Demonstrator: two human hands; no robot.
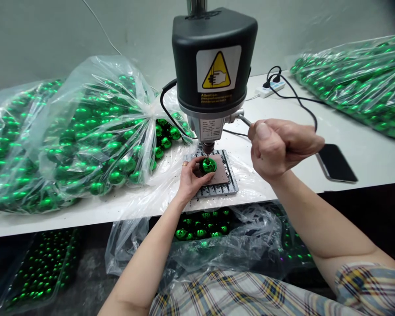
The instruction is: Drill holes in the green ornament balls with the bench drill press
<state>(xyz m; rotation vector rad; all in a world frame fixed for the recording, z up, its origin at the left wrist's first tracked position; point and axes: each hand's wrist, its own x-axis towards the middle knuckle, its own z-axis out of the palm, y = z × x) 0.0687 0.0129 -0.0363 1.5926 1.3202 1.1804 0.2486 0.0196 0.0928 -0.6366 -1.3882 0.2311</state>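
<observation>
A shiny green ball rests on a flat pinkish board over the grey slotted base of a small drill press. My left hand is closed around the ball's left side, thumb in front and fingers behind. The drill bit points straight down and meets the top of the ball; whether it has gone in I cannot tell. To the right of the machine, my right hand is wrapped round the end of the press's feed lever. Dark shavings lie scattered over the base.
Clear plastic bags of green balls fill the table's left side; another bag lies at the back right. A power strip with black cords and a phone are on the right. Below the table edge sits an open bag of balls.
</observation>
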